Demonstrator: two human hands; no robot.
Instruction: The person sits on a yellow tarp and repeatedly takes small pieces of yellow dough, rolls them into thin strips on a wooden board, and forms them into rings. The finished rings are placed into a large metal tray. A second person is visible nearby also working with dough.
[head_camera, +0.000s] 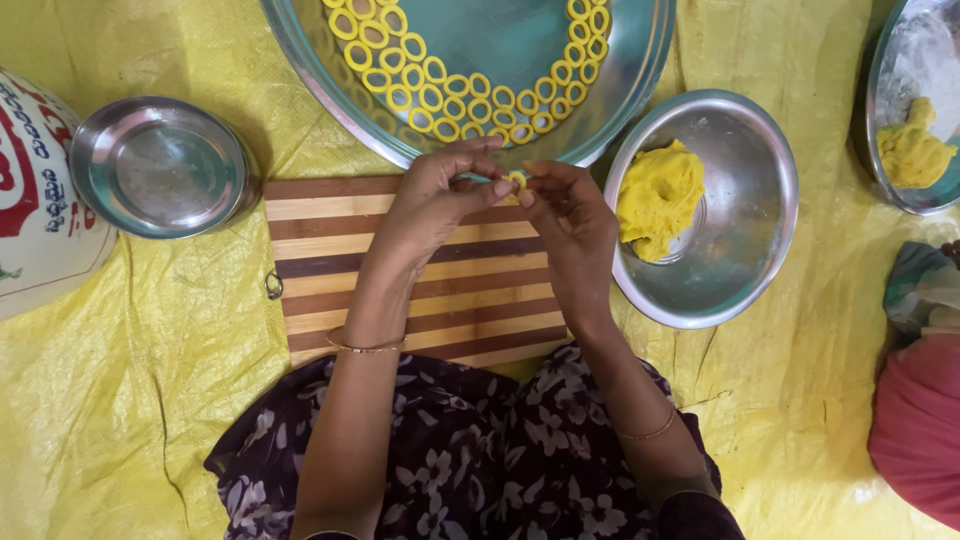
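Note:
Both hands meet over the far edge of a striped wooden board (330, 262). My left hand (440, 200) and my right hand (565, 215) pinch a small yellow dough ring (517, 179) between their fingertips. Just beyond them lies a large round steel tray (640, 70) with several yellow dough rings (440, 95) laid in curved rows. To the right, a steel bowl (750, 230) holds a lump of yellow dough (657, 198).
A small empty steel plate (160, 167) sits at the left, beside a white printed sack (35, 230). Another steel plate (900, 60) with flour and a dough lump (910, 150) is at the top right. Yellow plastic sheet (130, 370) covers the floor. Another person's red garment (920, 420) shows at right.

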